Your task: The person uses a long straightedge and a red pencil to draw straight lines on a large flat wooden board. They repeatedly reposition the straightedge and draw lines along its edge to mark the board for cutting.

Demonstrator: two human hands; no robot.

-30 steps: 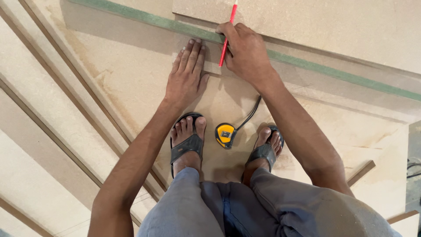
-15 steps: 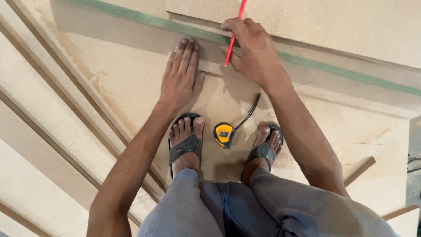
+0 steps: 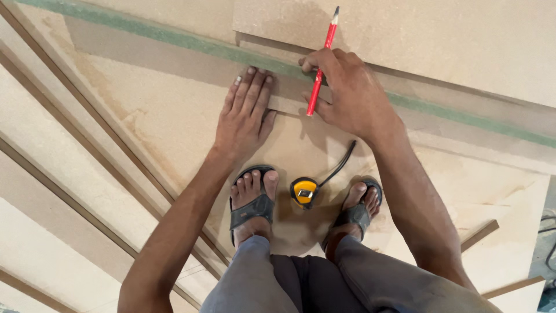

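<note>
My left hand lies flat, fingers together, pressing a narrow wood strip onto a large fibreboard sheet. My right hand grips a red pencil, whose lower tip touches the strip's near edge just right of my left hand. A yellow and black tape measure with a black strap lies on the board between my two sandalled feet.
A green-edged board runs diagonally behind the hands, with another pale sheet stacked on it. More sheets with dark edges lie stacked at the left. Thin wooden offcuts lie at the right.
The view has shifted, so hands and feet sit lower in frame. More of the pencil's upper end shows. Both hands stay at the strip; the tape measure has not moved.
</note>
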